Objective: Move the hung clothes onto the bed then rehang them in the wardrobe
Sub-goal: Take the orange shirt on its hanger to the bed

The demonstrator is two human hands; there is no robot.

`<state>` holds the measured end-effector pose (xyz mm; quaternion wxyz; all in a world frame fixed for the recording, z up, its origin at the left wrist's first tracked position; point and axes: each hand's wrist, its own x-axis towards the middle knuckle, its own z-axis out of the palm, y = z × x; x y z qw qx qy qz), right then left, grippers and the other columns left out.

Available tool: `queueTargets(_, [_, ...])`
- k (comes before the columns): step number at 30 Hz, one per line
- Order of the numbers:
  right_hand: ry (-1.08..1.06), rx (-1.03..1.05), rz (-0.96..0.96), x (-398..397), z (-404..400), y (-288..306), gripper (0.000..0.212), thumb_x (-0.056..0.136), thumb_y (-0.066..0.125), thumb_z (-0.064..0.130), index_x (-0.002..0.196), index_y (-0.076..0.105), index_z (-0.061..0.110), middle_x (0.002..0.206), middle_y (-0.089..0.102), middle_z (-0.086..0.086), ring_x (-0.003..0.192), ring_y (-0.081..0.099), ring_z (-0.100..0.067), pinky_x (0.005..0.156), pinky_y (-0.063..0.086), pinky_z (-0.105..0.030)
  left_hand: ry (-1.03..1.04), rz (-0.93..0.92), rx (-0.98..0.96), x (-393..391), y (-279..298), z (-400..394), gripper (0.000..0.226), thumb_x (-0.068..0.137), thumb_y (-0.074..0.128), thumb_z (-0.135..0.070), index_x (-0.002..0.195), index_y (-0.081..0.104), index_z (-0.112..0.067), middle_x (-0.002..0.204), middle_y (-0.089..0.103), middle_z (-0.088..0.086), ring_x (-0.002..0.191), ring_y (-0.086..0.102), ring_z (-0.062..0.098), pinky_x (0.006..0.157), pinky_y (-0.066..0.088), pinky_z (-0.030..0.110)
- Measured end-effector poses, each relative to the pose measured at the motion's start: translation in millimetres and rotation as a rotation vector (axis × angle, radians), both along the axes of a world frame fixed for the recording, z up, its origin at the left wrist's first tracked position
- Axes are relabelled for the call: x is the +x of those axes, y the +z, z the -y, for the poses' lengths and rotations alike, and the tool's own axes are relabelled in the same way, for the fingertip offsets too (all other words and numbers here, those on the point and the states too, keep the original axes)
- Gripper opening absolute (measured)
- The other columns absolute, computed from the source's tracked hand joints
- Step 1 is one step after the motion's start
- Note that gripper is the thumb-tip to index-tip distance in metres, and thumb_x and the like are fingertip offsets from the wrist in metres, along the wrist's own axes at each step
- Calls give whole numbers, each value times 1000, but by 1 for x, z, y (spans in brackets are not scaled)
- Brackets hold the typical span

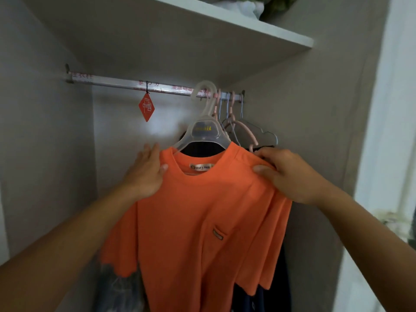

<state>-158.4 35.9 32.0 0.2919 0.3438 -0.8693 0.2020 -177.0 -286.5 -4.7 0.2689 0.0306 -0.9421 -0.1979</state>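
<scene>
Apparently late on, I had my left hand (146, 174) and right hand (286, 174) pinching the shoulders of the orange shirt (202, 221), its hanger (203, 122) hooked on the wardrobe rail (117, 84).

So the wardrobe interior is all plain grey panels, with a back wall (126, 140) that picks up a soft patch of light just below the rail (112, 83). That rail is a silvery bar with red printed lettering, fixed into a small bracket on the left side panel (33, 131) and another on the right side panel (315, 131). Above the rail sits a pale shelf (225, 21), seen from underneath, with something green and white resting on top, too cropped to make out. Right of the rail, past the side panel, there's a white door frame (387, 109). It's brighter there than inside.
</scene>
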Motion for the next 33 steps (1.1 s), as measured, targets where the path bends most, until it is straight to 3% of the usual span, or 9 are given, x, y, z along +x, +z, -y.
queueTargets(3, [-12, 0, -22, 26, -13, -6, 12, 97, 59, 21, 107, 63, 17, 96, 66, 6, 87, 60, -12, 77, 44, -29, -34, -22, -61, 12, -2, 3, 46, 104, 36, -31, 144, 32, -10, 153, 30, 15, 142, 27, 32, 113, 28, 52])
queueTargets(5, [-29, -11, -25, 46, -20, -12, 11, 97, 58, 22, 107, 64, 20, 93, 66, 9, 85, 60, -7, 76, 44, -22, -105, -79, -78, 19, -6, 2, 25, 102, 37, -31, 111, 49, -10, 125, 52, 17, 121, 48, 35, 100, 39, 51])
queueTargets(8, [-82, -21, 13, 75, -29, -26, 8, 98, 56, 25, 102, 63, 26, 86, 63, 16, 82, 59, 1, 70, 40, -12, -221, -110, -56, 43, -12, -9, 24, 103, 37, -29, 87, 43, -12, 88, 55, 11, 90, 57, 35, 76, 42, 41])
queueTargets(10, [-168, -27, 28, 93, -35, -38, 6, 98, 55, 21, 97, 61, 24, 81, 62, 14, 78, 58, -4, 69, 41, -19, -290, -135, -52, 60, -18, -22, 27, 104, 36, -28, 86, 41, -9, 79, 52, 8, 81, 56, 34, 68, 40, 40])
queueTargets(13, [-313, -71, 32, 124, -50, -54, 11, 98, 53, 24, 92, 59, 17, 76, 62, 4, 75, 58, -21, 69, 43, -36, -390, -167, -46, 80, -31, -45, 29, 104, 34, -31, 87, 42, -9, 77, 57, 9, 75, 56, 32, 68, 43, 42])
queueTargets(16, [-356, -69, 19, 166, -67, -63, 26, 100, 46, 41, 96, 63, 21, 80, 65, 5, 75, 60, -15, 70, 45, -35, -478, -150, -40, 99, -39, -73, 29, 102, 30, -43, 84, 39, -22, 75, 58, 3, 75, 60, 32, 73, 49, 47])
queueTargets(23, [-544, -49, -2, 248, -122, -70, 27, 100, 49, 38, 86, 65, 21, 69, 63, 8, 65, 58, -9, 62, 43, -28, -618, -193, -79, 139, -42, -161, 28, 104, 28, -38, 87, 45, -24, 73, 58, -6, 72, 59, 23, 66, 36, 37])
queueTargets(29, [-735, -115, 37, 338, -195, -81, 26, 101, 46, 41, 98, 68, 27, 80, 67, 12, 73, 62, -6, 70, 52, -32, -902, -130, 25, 188, -43, -265, 28, 104, 29, -40, 91, 48, -25, 75, 63, -5, 74, 62, 20, 71, 47, 41])
queueTargets(33, [-895, -224, 67, 409, -256, -90, 21, 96, 50, 47, 97, 66, 34, 79, 67, 16, 76, 62, -2, 73, 50, -30, -1135, 1, 151, 231, -48, -346, 18, 97, 44, -50, 96, 49, -33, 85, 64, -9, 80, 61, 13, 77, 48, 42])
